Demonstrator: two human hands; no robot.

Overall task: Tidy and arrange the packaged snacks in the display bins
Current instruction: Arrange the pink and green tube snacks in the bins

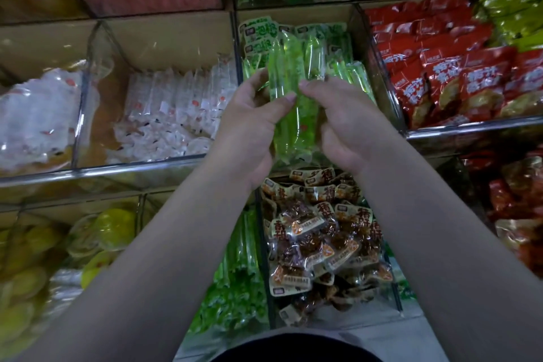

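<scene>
Gripping a bundle of long green packets [289, 109] from both sides, the left hand [252, 117] and the right hand [343, 126] are each clamped on it. Both thumbs press on its top face, tips close together, and the other fingers curl round its sides. The bundle runs lengthwise, held above the front edge of the middle bin [293, 13], where loose green packets [338, 47] lie in rows toward the back wall. The bin just to the left holds white packets [176, 109], lined up at the back and jumbled toward the front edge. The bin to the right is packed with red packets [455, 76]. In the lower tier, between the forearms, brown packets [320, 232] are heaped in one bin. Just beside it on the left stand lower green packets [238, 258], and blurred yellow packets [114, 229] lie further left.
</scene>
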